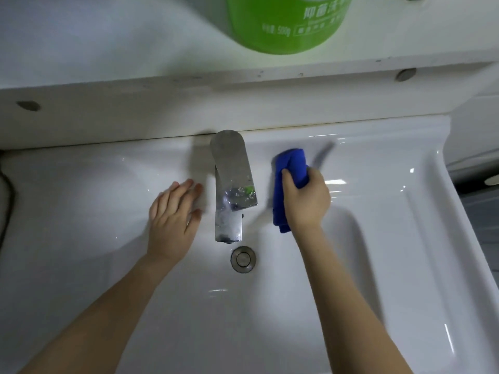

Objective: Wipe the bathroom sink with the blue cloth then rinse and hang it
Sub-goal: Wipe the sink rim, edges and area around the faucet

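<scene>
The white ceramic sink (421, 201) fills the view, with a chrome tap (232, 182) at its back middle and a round metal drain (243, 259) below the spout. My right hand (307, 201) grips a folded blue cloth (290, 168) and presses it on the sink's back ledge, just right of the tap. My left hand (172, 214) lies flat, fingers spread, on the ledge left of the tap and holds nothing.
A white shelf (81, 103) runs along the wall above the sink. On it stands a green container (286, 22) with white lettering, right above the tap. A dark cable (6, 195) hangs at the far left edge.
</scene>
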The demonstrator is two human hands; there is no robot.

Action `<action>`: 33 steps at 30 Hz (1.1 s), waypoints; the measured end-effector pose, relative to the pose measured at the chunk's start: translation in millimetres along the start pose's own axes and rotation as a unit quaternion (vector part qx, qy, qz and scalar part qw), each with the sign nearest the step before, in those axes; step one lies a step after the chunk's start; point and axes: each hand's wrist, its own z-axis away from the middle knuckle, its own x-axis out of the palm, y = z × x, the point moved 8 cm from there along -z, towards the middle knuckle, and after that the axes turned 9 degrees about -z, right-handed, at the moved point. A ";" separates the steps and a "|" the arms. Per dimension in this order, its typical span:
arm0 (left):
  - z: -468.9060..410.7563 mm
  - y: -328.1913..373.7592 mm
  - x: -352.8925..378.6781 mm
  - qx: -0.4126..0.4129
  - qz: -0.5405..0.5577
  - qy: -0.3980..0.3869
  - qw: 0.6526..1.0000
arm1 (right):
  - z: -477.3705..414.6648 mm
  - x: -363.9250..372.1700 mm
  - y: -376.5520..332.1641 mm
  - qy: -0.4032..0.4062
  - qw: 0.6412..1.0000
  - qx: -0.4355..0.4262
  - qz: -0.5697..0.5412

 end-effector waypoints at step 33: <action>-0.9 0.6 -3.2 0.018 -0.007 0.001 1.000 | 23.6 12.6 -11.6 -0.133 0.983 -0.099 0.078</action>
